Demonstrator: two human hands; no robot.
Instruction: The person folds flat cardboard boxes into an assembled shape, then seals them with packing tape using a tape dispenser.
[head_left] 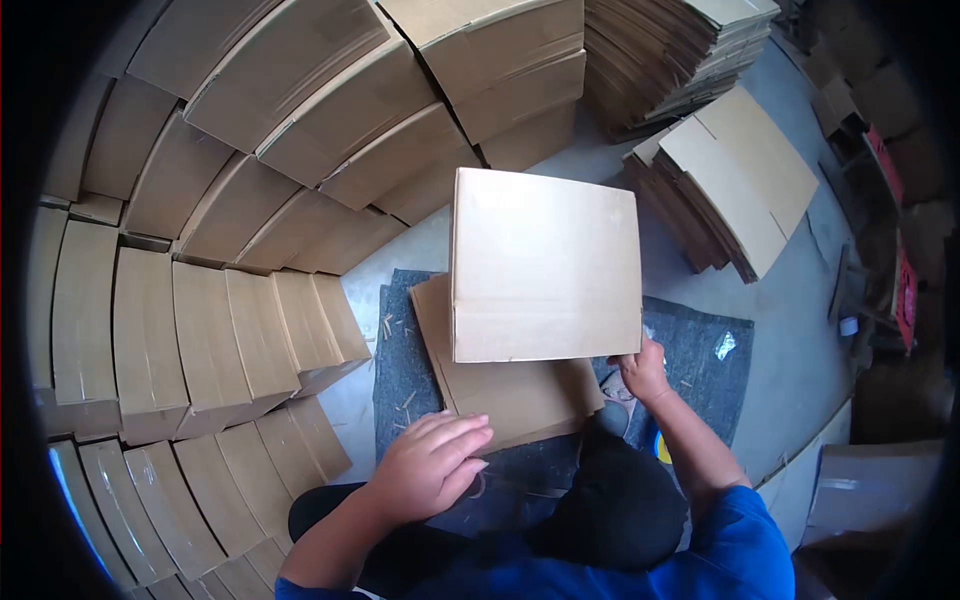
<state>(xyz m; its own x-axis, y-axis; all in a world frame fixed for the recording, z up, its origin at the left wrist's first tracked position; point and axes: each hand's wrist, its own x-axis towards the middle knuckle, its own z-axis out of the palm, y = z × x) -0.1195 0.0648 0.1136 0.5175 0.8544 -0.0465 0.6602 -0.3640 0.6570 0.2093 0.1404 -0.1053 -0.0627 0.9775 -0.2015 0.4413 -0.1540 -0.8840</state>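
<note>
A light brown cardboard box (547, 262), one broad panel facing up at me, is held at its lower right corner by my right hand (645, 370). The fingers of that hand are closed at the edge and partly hidden behind it. Beneath the box, brown cardboard sheets (530, 400) lie on a dark mat (705, 350). My left hand (430, 465) hovers by the lower left corner of those sheets, apart from the box, its fingers stretched out and nothing in them.
Stacked cardboard boxes (190, 320) form walls to the left and ahead. Flat cardboard stacks (740, 180) stand at the upper right on the grey floor. A yellow round item (662, 447), perhaps a tape roll, sits by my right leg. Scraps litter the mat.
</note>
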